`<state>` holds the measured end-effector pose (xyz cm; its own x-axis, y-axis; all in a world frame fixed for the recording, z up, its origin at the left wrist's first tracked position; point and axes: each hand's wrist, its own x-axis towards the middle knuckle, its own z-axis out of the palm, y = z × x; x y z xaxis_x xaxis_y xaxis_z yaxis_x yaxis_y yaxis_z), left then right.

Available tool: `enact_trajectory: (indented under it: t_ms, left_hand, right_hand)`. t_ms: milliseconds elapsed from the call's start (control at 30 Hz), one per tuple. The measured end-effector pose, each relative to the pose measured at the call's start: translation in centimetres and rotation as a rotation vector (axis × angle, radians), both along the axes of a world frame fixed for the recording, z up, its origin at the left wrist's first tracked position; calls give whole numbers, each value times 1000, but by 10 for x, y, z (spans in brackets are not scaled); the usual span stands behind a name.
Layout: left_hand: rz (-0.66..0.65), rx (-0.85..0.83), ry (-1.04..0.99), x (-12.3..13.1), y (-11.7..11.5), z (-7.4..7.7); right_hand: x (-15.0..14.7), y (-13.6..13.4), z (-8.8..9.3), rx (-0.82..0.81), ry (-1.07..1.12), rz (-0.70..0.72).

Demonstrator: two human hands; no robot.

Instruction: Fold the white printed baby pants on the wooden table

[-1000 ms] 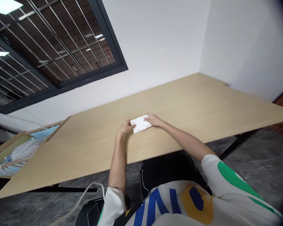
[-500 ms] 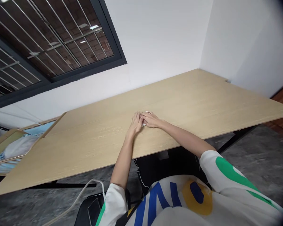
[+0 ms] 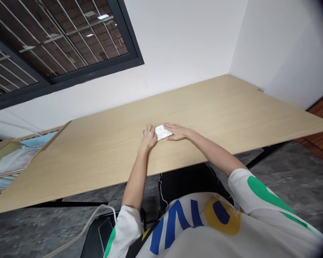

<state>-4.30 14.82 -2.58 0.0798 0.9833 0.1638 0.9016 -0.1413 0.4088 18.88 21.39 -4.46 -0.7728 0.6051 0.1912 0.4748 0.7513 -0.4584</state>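
Note:
On the wooden tabletop (image 3: 118, 143) lies a small, flat, folded white cloth (image 3: 162, 133) with a faint, sparse print. Its exact fabric is too small to tell. My left hand (image 3: 149, 136) rests at the cloth's left edge, palm down, fingers pointing away from me and slightly bent. From the other side, my right hand (image 3: 177, 132) lies flat with fingers extended over the cloth's right edge. The middle of the cloth shows between both hands.
An open wooden crate (image 3: 9, 175) with pale blue and white fabric stands beyond the table's left end. A barred window (image 3: 78, 39) is above. Below the near edge are a black chair (image 3: 93, 236) with a phone-like slab (image 3: 105, 229) and a pale cable (image 3: 83, 229).
My hands have moved apart from over the cloth to its left and right sides. The cloth, mostly covered before, now shows. The view has shifted slightly.

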Motion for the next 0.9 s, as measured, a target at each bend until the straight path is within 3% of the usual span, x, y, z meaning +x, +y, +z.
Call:
enact_trajectory:
  t_ms: [167, 367, 467, 600, 667, 767, 900]
  left_hand:
    - [-109, 51, -44, -7, -7, 14]
    - [-125, 43, -121, -7, -8, 15]
    - [-76, 81, -194, -6, -7, 17]
    - [-46, 92, -332, -2, -10, 23]
    - [-87, 0, -426, 0, -12, 25]
    - [-151, -220, -542, -1, -15, 23]
    - [-107, -295, -496, -4, -13, 17]
  right_hand:
    - [2, 5, -2, 5, -25, 5]
    - [-7, 7, -7, 120, 172, -64]
    - [-11, 8, -2, 39, 294, -127]
    - [-11, 8, 11, -180, 650, -258]
    - [-9, 8, 15, -327, 765, -278]
    - [-6, 7, 14, -455, 734, -332]
    - [-5, 6, 10, -334, 580, -454]
